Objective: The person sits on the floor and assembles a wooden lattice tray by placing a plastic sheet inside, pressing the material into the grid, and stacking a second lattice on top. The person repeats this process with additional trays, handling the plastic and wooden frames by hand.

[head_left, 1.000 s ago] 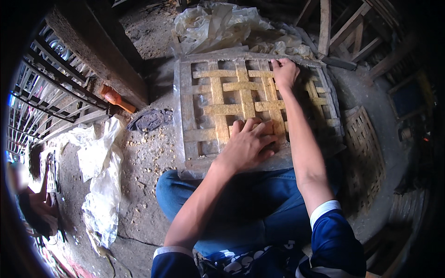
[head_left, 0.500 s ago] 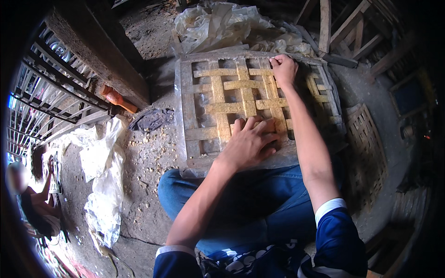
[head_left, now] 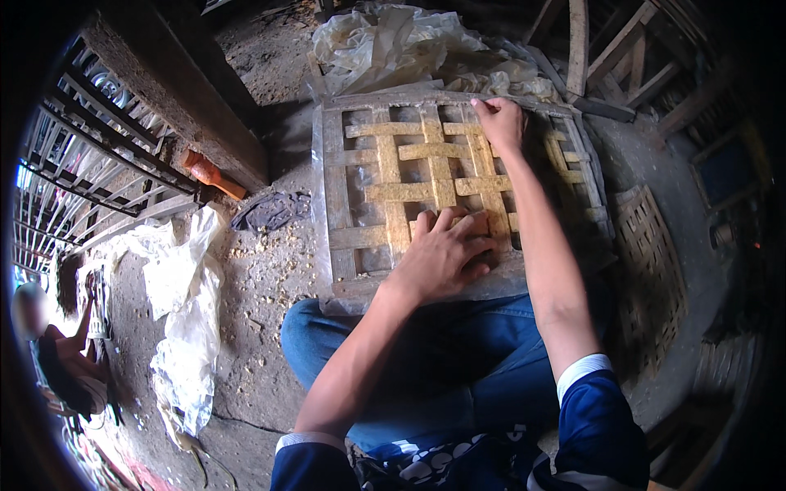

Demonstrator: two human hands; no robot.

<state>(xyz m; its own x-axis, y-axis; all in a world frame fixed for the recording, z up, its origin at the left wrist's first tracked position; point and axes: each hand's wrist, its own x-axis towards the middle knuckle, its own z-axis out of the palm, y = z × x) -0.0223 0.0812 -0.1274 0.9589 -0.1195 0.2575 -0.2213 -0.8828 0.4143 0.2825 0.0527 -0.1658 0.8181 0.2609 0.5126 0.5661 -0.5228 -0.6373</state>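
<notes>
A flat woven wooden lattice panel (head_left: 341,214) lies at a slant in front of me, its strips crossing over and under with square gaps. Yellowish, grainy coating covers the middle strips; the outer ones are bare grey-brown. My left hand (head_left: 449,252) rests on the lower middle of the lattice, fingers bent but apart. At the far edge, my right hand (head_left: 501,124) has its thumb and fingertips closed close to the panel's top border. Whatever is in that pinch is too small to make out. Clear plastic sheeting (head_left: 360,304) shows under the panel's near edge.
Crumpled plastic sheeting (head_left: 385,49) lies beyond the panel. Another woven panel (head_left: 651,270) is at the right. A wooden post (head_left: 172,90) and an orange-brown tool (head_left: 211,173) stand left, near a dark cloth (head_left: 270,211) and white plastic (head_left: 184,327). Another person (head_left: 70,360) sits far left.
My right hand has shifted slightly to the left along the panel's far edge, its fingertips still pinched. My left hand stays in the same place on the lattice.
</notes>
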